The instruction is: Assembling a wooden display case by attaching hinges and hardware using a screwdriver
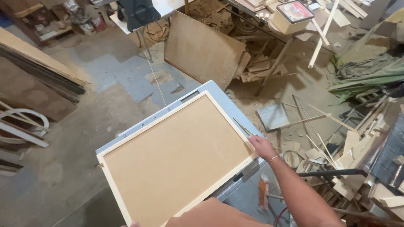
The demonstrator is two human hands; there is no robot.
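In the head view, a framed panel [176, 157] fills the lower middle of the frame: a flat sheet of tan fibreboard edged all round by a narrow strip of pale, unfinished wood. Its face is plain and matt. It lies flat on a grey machine table [229, 110], whose bare metal shows as a band along the panel's upper-left and upper-right edges. The panel sits skewed to the picture: its long axis runs from the lower left of the frame up toward the centre right, and one corner points toward the top centre.

The right hand [261, 147] is at centre right, resting on the panel's right-hand corner, fingers curled over the pale wood rim and closed on it; a thin bracelet shows at the wrist. The left hand [134, 225] is only just visible at the bottom edge, at the panel's lowest corner, touching the frame there; too little of it shows to tell how its fingers are set.

A brown board [202, 50] leans upright at upper centre, with offcuts heaped just beside it. A cream-coloured box with a red top [293, 16] sits on a bench at the upper right; what it holds cannot be seen. Thin wood strips [320, 126] lie scattered on the dusty floor at the right, and dark planks [42, 71] are stacked at the upper left.
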